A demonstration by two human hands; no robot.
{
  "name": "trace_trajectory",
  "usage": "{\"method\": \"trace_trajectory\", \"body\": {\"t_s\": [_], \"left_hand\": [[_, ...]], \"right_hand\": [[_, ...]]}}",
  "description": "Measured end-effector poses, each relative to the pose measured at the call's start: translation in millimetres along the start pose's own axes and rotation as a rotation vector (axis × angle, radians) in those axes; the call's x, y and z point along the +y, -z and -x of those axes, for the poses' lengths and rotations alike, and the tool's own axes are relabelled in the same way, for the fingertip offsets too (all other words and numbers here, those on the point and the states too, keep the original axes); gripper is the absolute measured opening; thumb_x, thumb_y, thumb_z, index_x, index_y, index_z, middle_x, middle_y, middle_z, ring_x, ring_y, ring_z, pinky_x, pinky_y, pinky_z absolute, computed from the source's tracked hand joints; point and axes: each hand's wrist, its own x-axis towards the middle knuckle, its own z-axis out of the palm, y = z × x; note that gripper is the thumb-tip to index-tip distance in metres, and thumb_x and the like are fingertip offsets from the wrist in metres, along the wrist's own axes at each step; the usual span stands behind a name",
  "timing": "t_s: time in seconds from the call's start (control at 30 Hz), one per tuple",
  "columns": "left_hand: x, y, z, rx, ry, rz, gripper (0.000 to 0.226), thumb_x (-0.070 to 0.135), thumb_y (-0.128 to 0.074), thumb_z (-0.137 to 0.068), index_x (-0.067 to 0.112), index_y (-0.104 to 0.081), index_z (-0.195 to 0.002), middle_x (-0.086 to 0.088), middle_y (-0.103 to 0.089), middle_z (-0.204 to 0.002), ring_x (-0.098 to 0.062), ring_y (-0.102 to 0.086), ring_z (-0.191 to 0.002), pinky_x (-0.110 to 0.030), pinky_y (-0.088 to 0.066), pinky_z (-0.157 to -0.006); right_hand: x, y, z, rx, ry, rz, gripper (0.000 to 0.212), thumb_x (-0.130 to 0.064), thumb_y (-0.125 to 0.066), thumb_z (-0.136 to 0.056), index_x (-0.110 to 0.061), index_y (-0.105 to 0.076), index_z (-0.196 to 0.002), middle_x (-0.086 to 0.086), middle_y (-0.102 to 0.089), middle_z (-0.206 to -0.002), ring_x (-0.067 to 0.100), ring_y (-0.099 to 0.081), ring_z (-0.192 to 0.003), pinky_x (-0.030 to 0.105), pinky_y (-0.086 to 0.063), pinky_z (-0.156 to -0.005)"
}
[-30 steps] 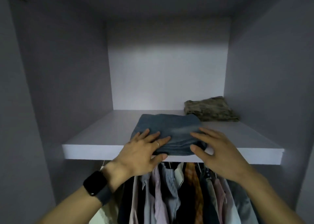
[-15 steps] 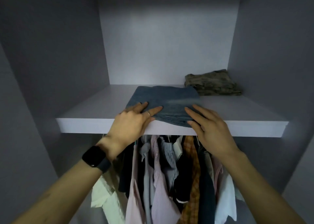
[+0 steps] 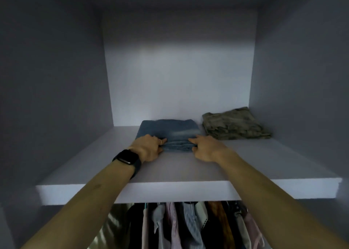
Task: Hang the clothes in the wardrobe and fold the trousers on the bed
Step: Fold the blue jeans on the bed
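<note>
Shelf [image 3: 170,171] holds folded jeans [image 3: 170,129], camo trousers [image 3: 234,126] just right of the hands. Left hand [image 3: 149,147] and right hand [image 3: 206,148] grip the jeans' front edge, now shoved deeper in.

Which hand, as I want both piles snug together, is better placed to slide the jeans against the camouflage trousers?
Left, probably. The left hand holds the folded jeans at their front left corner, away from the camouflage trousers, so it can push them across. The right hand holds the corner nearer that pile.
</note>
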Motion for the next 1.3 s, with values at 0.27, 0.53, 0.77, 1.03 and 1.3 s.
{"method": "trace_trajectory", "body": {"t_s": [0.27, 0.53, 0.77, 1.03, 1.3], "left_hand": [[-0.2, 7.0, -60.0, -0.013, -0.011, 0.002, 0.051, 0.034, -0.037, -0.108, 0.032, -0.027, -0.157, -0.007, -0.042, -0.156, -0.029, -0.045, -0.136, -0.032, -0.033, -0.114], [8.7, 0.5, -100.4, 0.002, -0.043, -0.023, 0.051, 0.031, -0.038, -0.108, 0.030, -0.028, -0.158, -0.011, -0.047, -0.149, -0.030, -0.048, -0.132, -0.036, -0.039, -0.109], [-4.5, -4.8, -122.6, -0.024, -0.026, -0.042, 0.055, 0.030, -0.040, -0.106, 0.034, -0.023, -0.158, -0.011, -0.045, -0.151, -0.030, -0.048, -0.132, -0.040, -0.042, -0.110], [6.0, 2.3, -94.7, -0.072, 0.019, 0.040, 0.070, 0.037, -0.039, -0.102, 0.022, -0.007, -0.162, -0.008, -0.002, -0.169, -0.028, -0.004, -0.155, -0.056, -0.007, -0.123], [110.0, 23.0, 34.7, 0.278, -0.434, 0.309, 0.050, 0.050, -0.045, -0.100, 0.035, -0.045, -0.148, 0.007, -0.046, -0.152, -0.018, -0.040, -0.138, -0.035, -0.033, -0.115]], "right_hand": [[6.4, 9.4, -46.5, -0.027, -0.146, 0.182, 0.060, -0.026, -0.042, -0.106, -0.023, -0.019, -0.161, 0.009, -0.025, -0.164, 0.029, -0.032, -0.144, 0.041, -0.030, -0.120], [21.9, -0.2, -68.3, 0.004, -0.317, 0.244, 0.069, -0.027, -0.039, -0.103, -0.038, -0.003, -0.161, -0.001, 0.007, -0.169, 0.033, 0.005, -0.153, 0.053, -0.011, -0.121], [10.5, -1.1, -82.4, 0.026, -0.362, 0.322, 0.069, -0.037, -0.035, -0.104, -0.039, 0.006, -0.160, 0.002, 0.012, -0.169, 0.034, 0.006, -0.153, 0.053, -0.005, -0.121], [-7.5, 5.7, -39.6, 0.089, -0.327, 0.378, 0.072, -0.031, -0.036, -0.106, -0.037, 0.012, -0.159, 0.008, 0.013, -0.168, 0.030, -0.001, -0.154, 0.055, -0.012, -0.121], [18.3, -14.4, 188.1, 0.735, -0.105, -0.014, 0.063, -0.038, -0.056, -0.100, -0.042, -0.027, -0.156, -0.009, -0.026, -0.164, 0.012, -0.027, -0.146, 0.020, -0.031, -0.115]]}}
